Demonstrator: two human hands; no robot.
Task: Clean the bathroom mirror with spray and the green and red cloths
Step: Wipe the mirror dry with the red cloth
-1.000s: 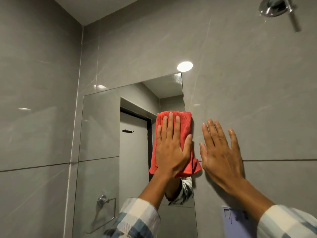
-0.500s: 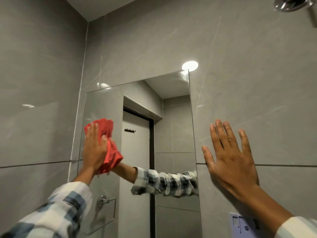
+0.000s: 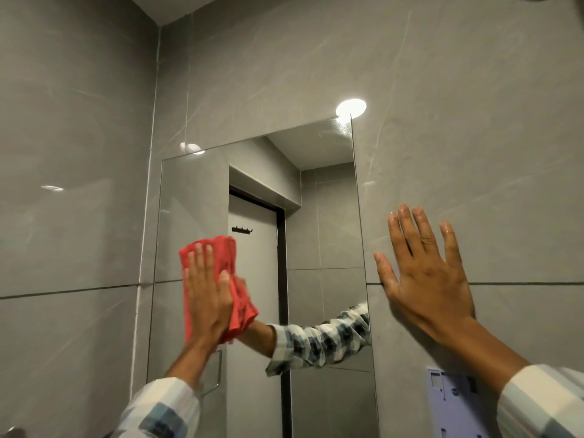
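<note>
The red cloth (image 3: 221, 279) is pressed flat against the mirror (image 3: 325, 235) by the left hand (image 3: 207, 298), left of frame centre, close to the mirror's left edge. The mirror's long axis runs vertically; unwiped glass is judged to lie rightward and upward. The right hand (image 3: 426, 276) is spread empty on the wall tile (image 3: 474, 153), just beside the mirror's right edge.
</note>
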